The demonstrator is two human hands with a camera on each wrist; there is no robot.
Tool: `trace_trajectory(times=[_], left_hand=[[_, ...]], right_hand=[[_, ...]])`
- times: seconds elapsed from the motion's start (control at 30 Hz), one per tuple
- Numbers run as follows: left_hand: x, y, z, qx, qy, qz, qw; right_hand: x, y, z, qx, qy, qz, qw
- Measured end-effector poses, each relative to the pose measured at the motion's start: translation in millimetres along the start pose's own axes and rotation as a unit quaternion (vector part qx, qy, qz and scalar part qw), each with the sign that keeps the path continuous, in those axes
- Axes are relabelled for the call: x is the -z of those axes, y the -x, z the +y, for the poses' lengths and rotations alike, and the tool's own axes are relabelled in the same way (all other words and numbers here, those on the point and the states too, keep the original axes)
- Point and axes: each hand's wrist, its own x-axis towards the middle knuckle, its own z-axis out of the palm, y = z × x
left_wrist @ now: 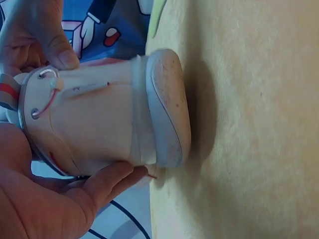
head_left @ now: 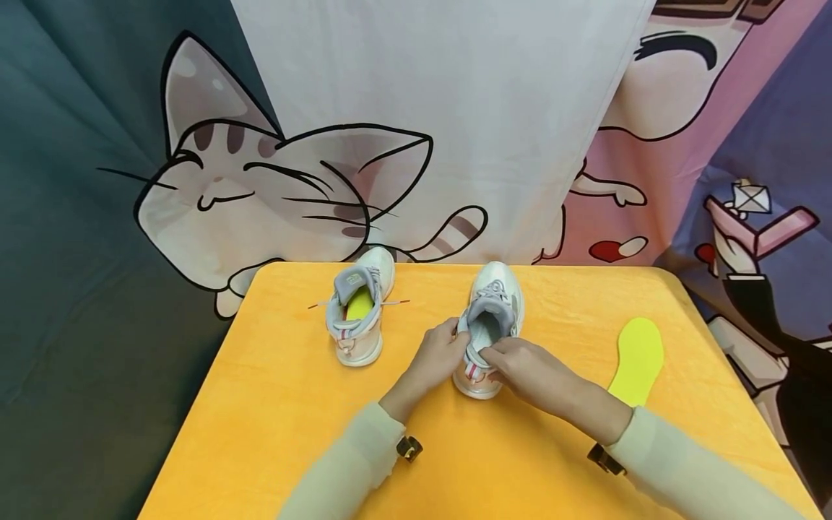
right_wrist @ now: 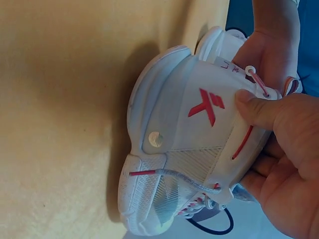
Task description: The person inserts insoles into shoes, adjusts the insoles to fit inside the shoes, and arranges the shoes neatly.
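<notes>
A white sneaker point(head_left: 499, 278) with a pale pink heel stands toe-away on the table, its inside showing pale grey. My left hand point(head_left: 438, 354) grips the left side of its collar, the fingers along the outer wall in the left wrist view. At the right rear of the opening, my right hand point(head_left: 529, 370) pinches the collar. In the right wrist view, the right thumb point(right_wrist: 256, 107) presses the outer side above a red logo point(right_wrist: 207, 107), and the other fingers go over the rim, partly hidden. The heel point(left_wrist: 94, 114) faces the left wrist camera, with a striped pull tab point(left_wrist: 9, 92).
Left of the hands stands a matching sneaker point(head_left: 364, 350), laces loose, with a yellow-green insole point(head_left: 359, 304) inside. Another yellow-green insole point(head_left: 640, 354) lies flat on the right, partly behind the right forearm. The yellow table point(head_left: 273, 404) ends at a cartoon-printed curtain point(head_left: 455, 79).
</notes>
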Motion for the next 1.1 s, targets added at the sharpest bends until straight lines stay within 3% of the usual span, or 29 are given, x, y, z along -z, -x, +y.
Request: trace_trajectory(times=[0.43, 0.57, 0.67, 0.77, 0.87, 0.93, 1.03, 1.1], left_hand=[[-7.0, -0.7, -3.6, -0.002, 0.0, 0.034, 0.9994], [-5.6, -2.3, -2.8, 0.026, 0.0, 0.024, 0.9994], [0.0, -3.6, -0.4, 0.045, -0.01, 0.021, 0.9987], [8.0, -5.3, 2.9, 0.025, -0.028, 0.024, 0.999], [15.2, -8.2, 6.8, -0.029, -0.059, 0.028, 0.9975], [18.4, -10.9, 10.3, -0.07, -0.085, 0.027, 0.9935], [20.4, -17.6, 16.6, -0.13, -0.13, 0.022, 0.9827], [20.0, -23.6, 21.4, -0.163, -0.159, 0.012, 0.9736]], right_hand=[[-7, 5.6, 8, -0.02, 0.014, 0.032, 0.9992], [-2, 11.7, 10, -0.057, -0.048, 0.032, 0.9967], [3, 18.5, 15, -0.117, -0.115, 0.058, 0.9847], [6, 24.9, 22, -0.205, -0.161, 0.098, 0.9605], [5, 27.3, 27, -0.302, -0.226, 0.089, 0.9218], [1, 27.0, 28, -0.363, -0.295, 0.053, 0.8825], [-7, 23.6, 28, -0.428, -0.396, -0.01, 0.8124], [-12, 21.2, 27, -0.454, -0.434, -0.038, 0.7776]])
